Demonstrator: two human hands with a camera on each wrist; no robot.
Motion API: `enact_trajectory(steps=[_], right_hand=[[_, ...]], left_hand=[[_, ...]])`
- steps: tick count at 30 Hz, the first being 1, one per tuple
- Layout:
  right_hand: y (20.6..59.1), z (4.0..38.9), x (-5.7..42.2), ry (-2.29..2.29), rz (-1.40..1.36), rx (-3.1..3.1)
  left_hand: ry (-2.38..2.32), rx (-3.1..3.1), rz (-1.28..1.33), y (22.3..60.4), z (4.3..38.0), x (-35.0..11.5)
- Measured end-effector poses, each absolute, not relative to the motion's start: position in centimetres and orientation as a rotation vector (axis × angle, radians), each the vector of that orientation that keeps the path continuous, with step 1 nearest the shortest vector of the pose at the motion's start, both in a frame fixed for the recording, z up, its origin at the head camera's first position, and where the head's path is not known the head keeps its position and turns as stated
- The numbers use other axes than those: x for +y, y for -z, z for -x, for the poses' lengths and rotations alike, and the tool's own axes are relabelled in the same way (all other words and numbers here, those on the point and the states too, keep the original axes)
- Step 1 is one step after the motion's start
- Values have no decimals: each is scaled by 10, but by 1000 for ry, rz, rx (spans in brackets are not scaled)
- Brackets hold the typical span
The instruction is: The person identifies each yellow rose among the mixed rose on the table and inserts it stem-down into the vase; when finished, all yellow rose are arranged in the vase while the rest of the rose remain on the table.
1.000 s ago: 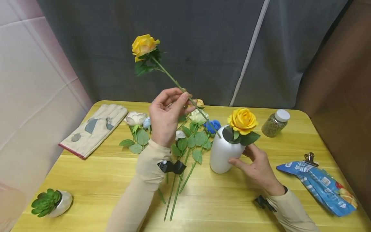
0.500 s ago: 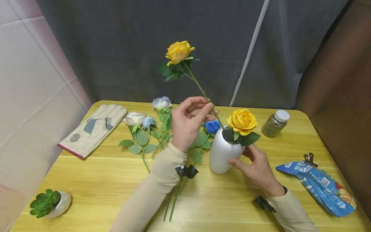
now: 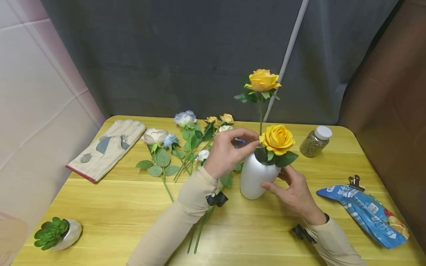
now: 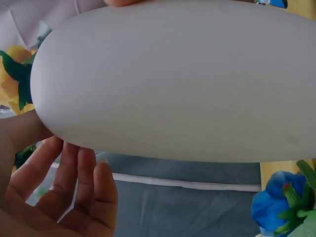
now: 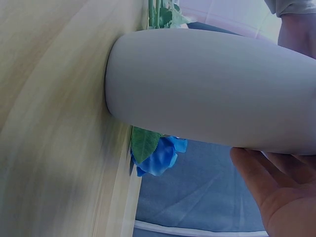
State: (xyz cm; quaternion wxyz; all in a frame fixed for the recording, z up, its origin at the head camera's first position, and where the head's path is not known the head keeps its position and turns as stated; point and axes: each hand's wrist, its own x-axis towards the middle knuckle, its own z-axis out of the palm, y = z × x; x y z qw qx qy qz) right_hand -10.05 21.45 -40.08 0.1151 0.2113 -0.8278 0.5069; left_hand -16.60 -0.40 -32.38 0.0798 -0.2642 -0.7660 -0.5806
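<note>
A white vase [image 3: 257, 181] stands upright on the table, with a yellow rose [image 3: 277, 139] low in its mouth. My right hand [image 3: 296, 194] grips the vase's right side, thumb in front; the right wrist view shows its fingers [image 5: 256, 173] against the wall. A second yellow rose [image 3: 263, 81] rises tall and nearly upright above the vase. At the rim, my left hand [image 3: 229, 151] pinches this rose's stem [image 3: 260, 114]; the stem's lower end is hidden. In the left wrist view the vase [image 4: 173, 84] covers the left fingertips and the pinch.
Left of the vase lie several artificial flowers: a white rose [image 3: 154, 136], a light blue one [image 3: 171, 140] and a lilac one [image 3: 185, 118]. A glove [image 3: 106, 149] and potted succulent [image 3: 58, 233] are farther left. Rightward are a lidded jar [image 3: 316, 141] and clipped blue pouch [image 3: 369, 214].
My left hand has moved right to the vase's mouth. The rose it holds has swung from a leftward tilt to nearly upright and come down. The right hand and vase have stayed put.
</note>
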Motion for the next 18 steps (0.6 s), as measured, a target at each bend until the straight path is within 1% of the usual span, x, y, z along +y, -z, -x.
enact_trajectory(steps=[5, 12, 18], right_hand=[[401, 101, 214, -1480, -625, -2419], [401, 100, 214, -1490, -608, -2423], [400, 100, 214, -1491, -597, -2442]], left_hand=[[1757, -2315, 800, 325, 167, -6], [1867, -2269, 718, 328, 168, -5], [1892, -2272, 708, 330, 169, -6]])
